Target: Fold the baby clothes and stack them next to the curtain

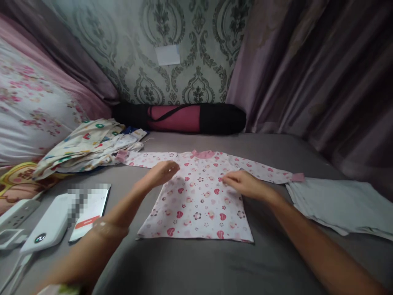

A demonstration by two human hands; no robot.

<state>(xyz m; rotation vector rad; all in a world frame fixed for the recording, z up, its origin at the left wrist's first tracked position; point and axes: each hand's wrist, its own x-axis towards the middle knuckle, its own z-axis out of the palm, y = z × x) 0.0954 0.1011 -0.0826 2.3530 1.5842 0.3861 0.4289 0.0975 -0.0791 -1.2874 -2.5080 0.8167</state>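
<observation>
A child's long-sleeved shirt [201, 198], white with pink hearts and flowers, lies flat on the grey bed sheet [184, 270]. Its pink collar faces away from me, and both sleeves stretch out sideways. My left hand [162, 173] is over the shirt's left side near the armpit, its fingers curled in. Opposite it, my right hand [244, 183] is over the shirt's right side, fingers bent together. No cloth is lifted at either hand; whether the fingertips touch the shirt I cannot tell.
Folded pale cloth [344, 205] lies at right, beside the sleeve cuff. Crumpled patterned clothes [89, 147] are piled at left. Nearer me are a phone [92, 209], a white power bank [49, 225] with a cable and a power strip [16, 217]. A black-and-pink long bag [178, 119] lies against the wall.
</observation>
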